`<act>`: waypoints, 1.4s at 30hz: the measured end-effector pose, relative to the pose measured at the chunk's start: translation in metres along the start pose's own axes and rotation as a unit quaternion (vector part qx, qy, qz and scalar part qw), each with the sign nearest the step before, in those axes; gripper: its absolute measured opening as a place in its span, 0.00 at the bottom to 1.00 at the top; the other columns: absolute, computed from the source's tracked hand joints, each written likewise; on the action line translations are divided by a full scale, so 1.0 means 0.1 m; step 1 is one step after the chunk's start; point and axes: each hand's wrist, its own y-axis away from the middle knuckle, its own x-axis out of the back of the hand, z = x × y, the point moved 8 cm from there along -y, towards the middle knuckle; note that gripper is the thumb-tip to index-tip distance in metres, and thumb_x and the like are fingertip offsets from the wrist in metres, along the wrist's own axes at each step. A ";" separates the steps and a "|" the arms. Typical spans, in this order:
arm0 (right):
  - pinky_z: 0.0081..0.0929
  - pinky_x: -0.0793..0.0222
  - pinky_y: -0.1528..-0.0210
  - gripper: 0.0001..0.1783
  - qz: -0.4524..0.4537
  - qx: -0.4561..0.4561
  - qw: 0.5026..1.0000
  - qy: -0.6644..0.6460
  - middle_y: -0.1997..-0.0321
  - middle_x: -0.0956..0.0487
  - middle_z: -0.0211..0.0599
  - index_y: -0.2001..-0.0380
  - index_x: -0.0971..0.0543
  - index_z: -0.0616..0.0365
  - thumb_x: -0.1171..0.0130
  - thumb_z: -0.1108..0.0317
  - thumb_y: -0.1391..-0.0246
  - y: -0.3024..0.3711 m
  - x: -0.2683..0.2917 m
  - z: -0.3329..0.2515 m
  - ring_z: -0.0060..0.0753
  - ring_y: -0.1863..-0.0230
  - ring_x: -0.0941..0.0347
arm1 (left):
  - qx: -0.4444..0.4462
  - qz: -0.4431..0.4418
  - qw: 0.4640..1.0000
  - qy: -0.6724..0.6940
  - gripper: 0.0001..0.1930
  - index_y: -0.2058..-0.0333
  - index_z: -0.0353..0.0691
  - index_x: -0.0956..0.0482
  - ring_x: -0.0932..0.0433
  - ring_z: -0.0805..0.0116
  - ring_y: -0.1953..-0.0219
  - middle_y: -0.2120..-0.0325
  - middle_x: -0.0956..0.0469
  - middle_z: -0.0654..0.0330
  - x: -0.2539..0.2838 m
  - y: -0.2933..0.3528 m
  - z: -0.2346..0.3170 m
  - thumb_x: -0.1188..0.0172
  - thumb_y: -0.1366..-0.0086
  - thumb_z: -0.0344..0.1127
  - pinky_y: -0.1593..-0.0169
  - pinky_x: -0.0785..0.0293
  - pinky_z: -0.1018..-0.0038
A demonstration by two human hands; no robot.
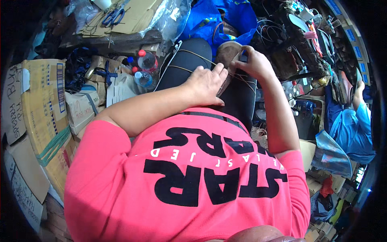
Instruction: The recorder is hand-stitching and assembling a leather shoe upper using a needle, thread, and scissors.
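While the left hand [204, 84], upper centre of the frame, lies loosely spread against its near part, a brown, elongated, sole-shaped piece [228, 53] sits over the black-clothed lap [195, 45], its right edge apparently pinched by the right hand [255, 64]. Judged light, firm yet bendable, not slippery; best held by opposite edges.

Bottles [148, 61] left of the shoe [228, 53], bag [200, 23] beyond.

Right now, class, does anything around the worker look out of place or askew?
Yes: beside the blue bag, the wires sprawl in a loose tangle, not neatly bundled. No spill is visible.
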 end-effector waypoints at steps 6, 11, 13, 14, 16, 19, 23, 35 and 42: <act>0.34 0.30 0.55 0.30 -0.072 -0.055 0.994 -0.067 0.63 0.20 0.48 0.59 0.24 0.60 0.33 0.50 0.61 0.07 -0.14 0.12 0.46 0.58 0.23 | 0.024 0.043 0.992 0.115 0.39 0.46 0.36 0.40 0.25 0.46 0.58 0.50 0.37 0.45 -0.13 -0.01 -0.11 0.32 0.55 0.43 0.54 0.28 0.56; 0.23 0.34 0.62 0.12 -0.133 -0.030 0.930 -0.341 0.73 0.23 0.28 0.64 0.21 0.62 0.38 0.67 0.51 0.27 -0.35 0.30 0.18 0.69 0.31 | -0.060 0.067 0.979 0.184 0.33 0.49 0.37 0.38 0.25 0.44 0.60 0.54 0.34 0.43 -0.17 0.07 0.01 0.36 0.54 0.37 0.56 0.26 0.58; 0.19 0.36 0.58 0.10 -0.122 -0.081 0.907 -0.394 0.68 0.24 0.24 0.65 0.23 0.61 0.37 0.67 0.49 0.30 -0.45 0.40 0.16 0.65 0.32 | -0.070 0.093 0.975 0.188 0.31 0.50 0.37 0.36 0.24 0.45 0.62 0.56 0.32 0.44 -0.11 0.10 0.01 0.36 0.54 0.39 0.57 0.25 0.59; 0.19 0.36 0.58 0.10 -0.128 -0.048 0.899 -0.415 0.68 0.24 0.24 0.65 0.23 0.61 0.37 0.67 0.49 0.30 -0.48 0.32 0.16 0.65 0.32 | -0.074 0.094 0.976 0.184 0.30 0.52 0.38 0.35 0.24 0.45 0.63 0.58 0.31 0.46 -0.08 0.10 0.00 0.35 0.54 0.39 0.58 0.25 0.59; 0.20 0.35 0.61 0.14 -0.067 -0.039 0.911 -0.406 0.68 0.24 0.27 0.61 0.25 0.61 0.36 0.67 0.50 0.26 -0.44 0.24 0.18 0.67 0.32 | -0.090 0.109 0.975 0.174 0.25 0.57 0.38 0.30 0.23 0.49 0.64 0.65 0.27 0.48 0.01 0.06 -0.04 0.35 0.53 0.42 0.59 0.26 0.60; 0.29 0.33 0.64 0.12 0.108 0.020 0.969 -0.222 0.73 0.24 0.37 0.68 0.22 0.60 0.34 0.66 0.55 0.36 -0.04 0.07 0.33 0.71 0.29 | -0.079 0.112 0.962 0.236 0.13 0.65 0.39 0.25 0.23 0.50 0.63 0.64 0.25 0.49 0.13 -0.21 -0.30 0.39 0.48 0.38 0.58 0.27 0.63; 0.33 0.32 0.66 0.15 0.012 0.051 0.974 -0.220 0.73 0.25 0.44 0.70 0.22 0.60 0.35 0.59 0.54 0.51 0.03 -0.15 0.40 0.71 0.27 | -0.175 0.169 0.942 0.230 0.16 0.59 0.39 0.25 0.29 0.53 0.50 0.53 0.29 0.51 0.24 -0.66 -0.38 0.41 0.46 0.37 0.47 0.32 0.65; 0.25 0.37 0.71 0.08 -0.074 -0.018 0.944 -0.321 0.79 0.31 0.34 0.74 0.22 0.65 0.39 0.70 0.50 0.94 0.14 0.03 0.27 0.75 0.34 | -0.166 0.057 0.939 0.295 0.25 0.55 0.37 0.28 0.34 0.53 0.45 0.50 0.33 0.50 -0.22 -1.05 -0.33 0.34 0.51 0.41 0.42 0.38 0.65; 0.27 0.32 0.68 0.07 0.004 0.025 0.970 -0.242 0.74 0.26 0.39 0.67 0.19 0.58 0.39 0.71 0.52 0.85 0.02 -0.09 0.35 0.72 0.27 | -0.219 -0.095 0.941 0.239 0.11 0.67 0.40 0.20 0.28 0.63 0.55 0.61 0.25 0.58 -0.07 -1.22 -0.31 0.33 0.51 0.33 0.51 0.32 0.71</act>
